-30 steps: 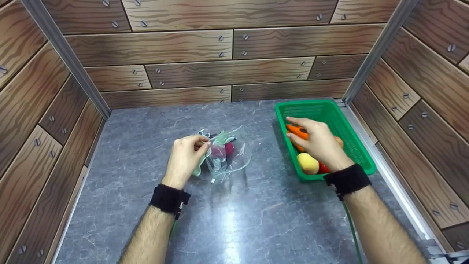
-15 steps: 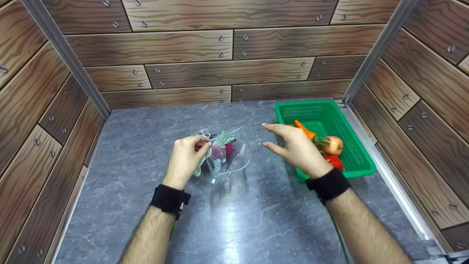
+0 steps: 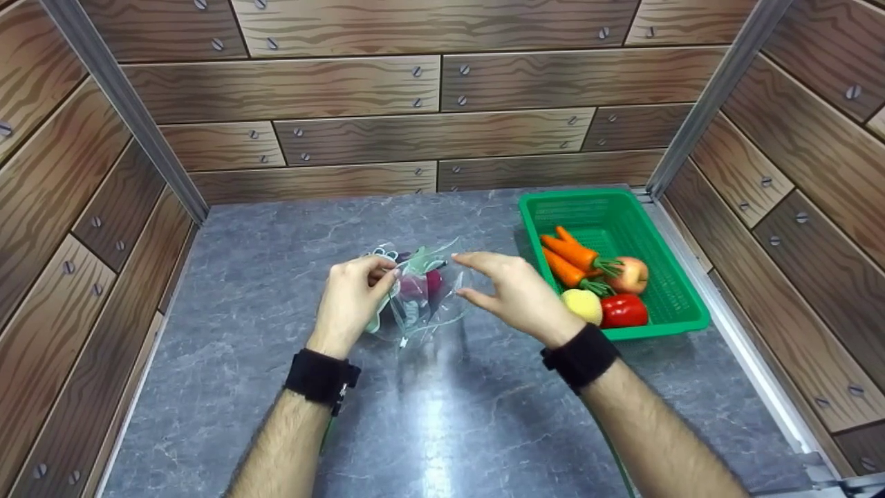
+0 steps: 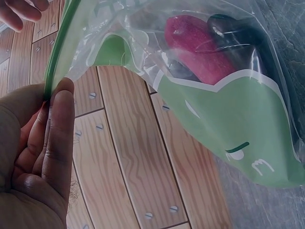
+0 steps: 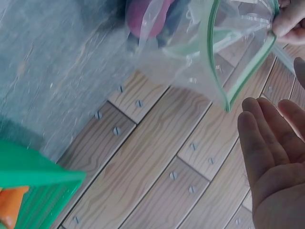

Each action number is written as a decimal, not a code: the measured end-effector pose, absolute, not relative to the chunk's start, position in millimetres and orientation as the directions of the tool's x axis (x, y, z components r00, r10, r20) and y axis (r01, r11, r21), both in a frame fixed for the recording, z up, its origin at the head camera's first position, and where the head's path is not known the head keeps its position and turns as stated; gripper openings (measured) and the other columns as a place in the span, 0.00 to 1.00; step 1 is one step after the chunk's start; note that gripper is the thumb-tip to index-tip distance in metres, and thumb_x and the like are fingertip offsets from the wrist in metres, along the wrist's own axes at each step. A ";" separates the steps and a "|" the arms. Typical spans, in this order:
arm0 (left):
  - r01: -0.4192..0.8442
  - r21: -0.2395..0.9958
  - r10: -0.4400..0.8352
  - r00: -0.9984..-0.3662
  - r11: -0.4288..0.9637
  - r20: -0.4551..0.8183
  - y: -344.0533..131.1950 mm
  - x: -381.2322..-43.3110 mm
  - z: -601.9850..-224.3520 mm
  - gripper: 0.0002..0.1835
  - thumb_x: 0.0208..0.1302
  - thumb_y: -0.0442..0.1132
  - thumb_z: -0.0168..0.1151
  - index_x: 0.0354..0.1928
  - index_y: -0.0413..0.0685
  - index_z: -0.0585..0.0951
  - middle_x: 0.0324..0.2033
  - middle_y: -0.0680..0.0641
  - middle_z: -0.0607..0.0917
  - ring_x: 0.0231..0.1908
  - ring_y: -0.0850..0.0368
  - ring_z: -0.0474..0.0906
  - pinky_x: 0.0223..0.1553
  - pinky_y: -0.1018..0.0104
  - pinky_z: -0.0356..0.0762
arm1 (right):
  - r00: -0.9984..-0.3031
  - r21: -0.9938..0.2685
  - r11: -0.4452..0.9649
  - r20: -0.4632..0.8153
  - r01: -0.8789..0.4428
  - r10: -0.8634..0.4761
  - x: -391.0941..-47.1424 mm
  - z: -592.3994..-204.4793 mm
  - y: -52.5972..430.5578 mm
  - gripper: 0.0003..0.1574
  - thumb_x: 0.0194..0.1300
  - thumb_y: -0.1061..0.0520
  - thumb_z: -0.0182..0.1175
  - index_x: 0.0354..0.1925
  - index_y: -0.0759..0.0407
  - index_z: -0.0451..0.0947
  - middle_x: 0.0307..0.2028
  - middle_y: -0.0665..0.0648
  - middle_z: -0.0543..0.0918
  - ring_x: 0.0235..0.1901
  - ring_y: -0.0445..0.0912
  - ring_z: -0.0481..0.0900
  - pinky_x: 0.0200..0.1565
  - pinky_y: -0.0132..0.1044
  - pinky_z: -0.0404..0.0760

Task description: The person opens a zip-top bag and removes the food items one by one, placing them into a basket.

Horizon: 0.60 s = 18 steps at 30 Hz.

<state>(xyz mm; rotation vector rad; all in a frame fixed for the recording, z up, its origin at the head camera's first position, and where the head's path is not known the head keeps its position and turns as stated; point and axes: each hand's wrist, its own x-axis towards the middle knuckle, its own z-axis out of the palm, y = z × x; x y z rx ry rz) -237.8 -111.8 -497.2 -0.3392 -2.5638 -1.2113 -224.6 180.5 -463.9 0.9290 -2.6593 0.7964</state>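
Observation:
My left hand pinches the rim of a clear zip bag between thumb and fingers. Pale green printing covers part of the bag, and a green zip strip runs along its spread mouth. Through the plastic show a long pinkish-red thing and a dark, glossy one beside it. On the other side of the mouth, my right hand holds nothing; its thumb and fingers are spread apart, fingertips close to the bag's right edge.
A green plastic basket stands at the right. In it lie several orange carrots, an apple, a shiny red pepper or tomato and a pale yellow round fruit. Wood-patterned walls enclose the grey tabletop.
My right hand has moved left from over the basket to the bag's right edge, uncovering the carrots and yellow fruit. My left hand keeps its pinch on the bag in the same place.

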 end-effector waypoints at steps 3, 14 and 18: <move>0.326 0.712 0.086 -0.932 0.621 0.351 -111.8 -237.3 -497.4 0.07 0.78 0.36 0.79 0.52 0.41 0.96 0.41 0.42 0.99 0.41 0.48 0.98 0.49 0.50 0.98 | -0.775 -0.419 0.652 0.346 -0.631 -0.528 -224.9 -468.2 170.0 0.33 0.80 0.53 0.79 0.75 0.62 0.86 0.69 0.65 0.93 0.69 0.61 0.93 0.74 0.57 0.91; 0.327 0.714 0.093 -0.933 0.620 0.346 -112.7 -235.8 -498.3 0.08 0.79 0.36 0.79 0.53 0.41 0.96 0.42 0.42 1.00 0.41 0.48 0.98 0.48 0.51 0.98 | -0.793 -0.375 0.701 0.227 -0.606 -0.565 -236.6 -484.6 140.7 0.32 0.81 0.56 0.77 0.76 0.63 0.85 0.69 0.65 0.93 0.69 0.60 0.93 0.73 0.55 0.92; 0.327 0.713 0.093 -0.933 0.620 0.347 -113.7 -235.2 -497.4 0.08 0.79 0.36 0.78 0.53 0.41 0.96 0.42 0.42 1.00 0.42 0.48 0.98 0.49 0.51 0.99 | -0.814 -0.363 0.731 0.187 -0.577 -0.550 -242.0 -489.3 134.3 0.32 0.80 0.56 0.77 0.75 0.64 0.85 0.69 0.67 0.92 0.69 0.62 0.93 0.73 0.57 0.92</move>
